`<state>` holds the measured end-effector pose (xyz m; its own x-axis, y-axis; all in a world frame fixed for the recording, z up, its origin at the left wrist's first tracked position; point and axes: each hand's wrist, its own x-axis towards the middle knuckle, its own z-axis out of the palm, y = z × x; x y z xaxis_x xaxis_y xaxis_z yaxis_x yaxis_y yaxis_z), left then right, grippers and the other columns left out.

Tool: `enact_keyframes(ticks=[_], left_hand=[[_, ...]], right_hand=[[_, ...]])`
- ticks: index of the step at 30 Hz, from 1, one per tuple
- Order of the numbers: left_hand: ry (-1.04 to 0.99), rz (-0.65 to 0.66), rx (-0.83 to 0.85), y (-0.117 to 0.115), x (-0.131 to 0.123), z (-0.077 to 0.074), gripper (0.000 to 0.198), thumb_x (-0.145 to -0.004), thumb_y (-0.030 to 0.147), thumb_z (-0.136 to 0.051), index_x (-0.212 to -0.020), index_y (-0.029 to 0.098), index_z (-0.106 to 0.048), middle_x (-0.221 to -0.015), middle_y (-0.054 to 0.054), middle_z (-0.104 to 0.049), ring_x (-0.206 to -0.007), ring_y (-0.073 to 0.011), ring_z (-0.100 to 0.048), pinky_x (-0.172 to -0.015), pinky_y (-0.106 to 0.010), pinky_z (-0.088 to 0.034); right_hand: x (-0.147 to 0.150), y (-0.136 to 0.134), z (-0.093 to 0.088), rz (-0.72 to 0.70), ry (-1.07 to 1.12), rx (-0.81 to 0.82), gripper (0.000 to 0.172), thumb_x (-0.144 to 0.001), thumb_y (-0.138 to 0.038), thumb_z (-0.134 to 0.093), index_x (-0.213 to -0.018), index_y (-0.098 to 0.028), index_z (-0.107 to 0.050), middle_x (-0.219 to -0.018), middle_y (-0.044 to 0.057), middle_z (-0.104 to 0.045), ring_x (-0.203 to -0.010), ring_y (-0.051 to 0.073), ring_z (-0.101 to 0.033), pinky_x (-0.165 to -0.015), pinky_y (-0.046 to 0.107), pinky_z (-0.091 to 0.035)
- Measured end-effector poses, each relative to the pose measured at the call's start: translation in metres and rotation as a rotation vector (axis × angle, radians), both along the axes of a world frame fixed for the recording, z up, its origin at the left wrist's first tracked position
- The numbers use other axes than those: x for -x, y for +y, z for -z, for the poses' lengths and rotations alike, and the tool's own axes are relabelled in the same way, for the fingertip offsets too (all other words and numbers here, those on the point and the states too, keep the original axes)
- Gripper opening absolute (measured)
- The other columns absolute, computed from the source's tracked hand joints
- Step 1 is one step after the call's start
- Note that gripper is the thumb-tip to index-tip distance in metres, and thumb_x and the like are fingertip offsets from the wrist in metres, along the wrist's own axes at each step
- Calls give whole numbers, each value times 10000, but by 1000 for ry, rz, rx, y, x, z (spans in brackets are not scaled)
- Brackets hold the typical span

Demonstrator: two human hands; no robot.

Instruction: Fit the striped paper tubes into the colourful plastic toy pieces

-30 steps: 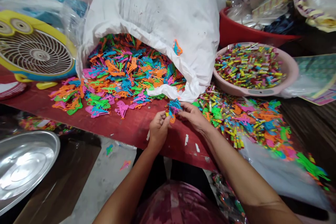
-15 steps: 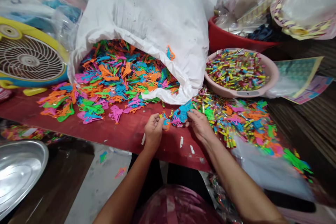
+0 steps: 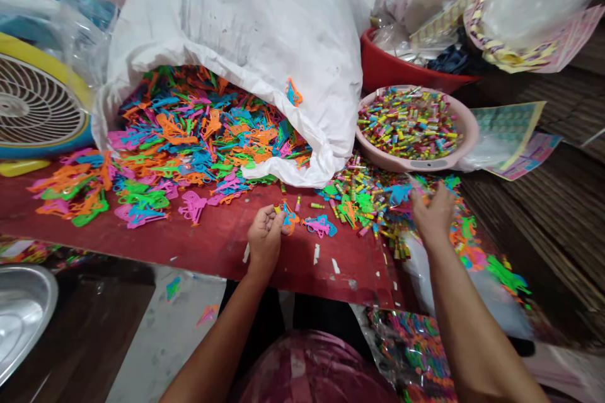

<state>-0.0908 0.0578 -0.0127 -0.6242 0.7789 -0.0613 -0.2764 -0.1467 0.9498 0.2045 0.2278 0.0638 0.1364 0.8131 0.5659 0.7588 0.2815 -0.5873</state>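
Observation:
My left hand point(image 3: 265, 236) rests on the red table point(image 3: 212, 242), fingers pinched on a small orange and blue plastic toy piece point(image 3: 288, 219). A blue and pink toy piece point(image 3: 320, 225) lies loose just right of it. My right hand point(image 3: 432, 214) is out to the right over a heap of small coloured tubes and toy pieces point(image 3: 378, 198), fingers curled down into the heap; what they hold is blurred. A big white sack point(image 3: 246, 31) lies open behind, spilling many coloured plastic toy pieces point(image 3: 189, 132).
A pink basin point(image 3: 466, 132) of small coloured tubes stands at the right, a red tub point(image 3: 392, 69) with plastic bags behind it. A yellow fan point(image 3: 38, 107) stands at the left. A steel tray point(image 3: 21, 308) lies low at the left. Clear bags of pieces point(image 3: 411, 352) lie by my lap.
My hands have parted. The right hand let go of the blue piece and swung right to the heap. The left hand stayed, still pinching its piece. The view shifted right.

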Motion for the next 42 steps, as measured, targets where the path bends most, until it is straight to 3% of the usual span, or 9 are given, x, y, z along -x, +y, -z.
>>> enact_keyframes(ticks=[2,5,7,12,16,20,27,35,42], left_hand=[[13,8,-16,1,-2,1,323,-819,403,-674,-1025,171,-586,-788,17,-617,-591,-85,-587,-561,-190,-479],[69,35,-39,0,-4,1,303,-835,401,-668,-1026,176,-599,-789,16,-624,-618,-93,-589,-582,-194,-477],[125,64,-49,-2,-5,0,289,-847,390,-663,-1033,176,-605,-771,18,-623,-625,-97,-589,-594,-194,-466],[268,107,-43,-9,-5,-3,275,-869,367,-646,-1060,170,-631,-709,14,-628,-632,-114,-585,-615,-210,-440],[295,169,-39,-10,-8,0,255,-867,367,-644,-1035,175,-658,-677,13,-627,-607,-125,-575,-595,-223,-421],[325,232,-58,-9,-11,2,241,-875,358,-634,-1047,192,-658,-683,10,-624,-609,-134,-580,-607,-236,-428],[334,223,-63,-10,-11,-5,185,-856,343,-653,-966,197,-685,-711,0,-649,-595,-124,-561,-586,-230,-421],[222,225,-57,-9,-13,2,235,-825,405,-688,-921,194,-647,-688,6,-647,-527,-106,-548,-506,-206,-390],[419,266,-69,-12,-8,3,172,-893,359,-602,-961,216,-667,-752,-15,-655,-639,-148,-583,-619,-249,-444]], right_hand=[[13,-22,1,-106,-152,-34,448,-833,-386,-598,-1212,-147,-589,-1174,169,-601,-1113,310,-540,-959,517,-432],[61,-71,13,-596,-310,135,272,-937,-324,-505,-1154,-222,-633,-1064,96,-653,-994,237,-600,-899,401,-483],[94,-96,26,-764,-475,192,326,-916,-298,-563,-1229,-223,-612,-1113,111,-636,-1034,257,-579,-903,400,-478],[118,-98,46,-700,-536,205,303,-904,-140,-471,-1135,-162,-665,-1011,146,-638,-968,275,-591,-853,404,-485],[111,-85,37,-699,-11,441,169,-907,-276,-528,-951,-191,-667,-852,75,-692,-746,216,-640,-679,336,-509],[126,-106,20,-741,487,667,291,-919,-470,-552,-825,-199,-599,-718,32,-689,-530,146,-599,-492,255,-446],[153,-144,23,-721,395,580,349,-971,-512,-465,-778,-235,-552,-556,-15,-581,-442,137,-528,-468,271,-413],[161,-147,42,-658,297,464,281,-979,-472,-462,-820,-248,-525,-611,-12,-555,-520,149,-522,-509,276,-386],[158,-145,45,-696,272,492,301,-996,-474,-417,-804,-256,-494,-596,-16,-538,-503,154,-512,-527,297,-393]])
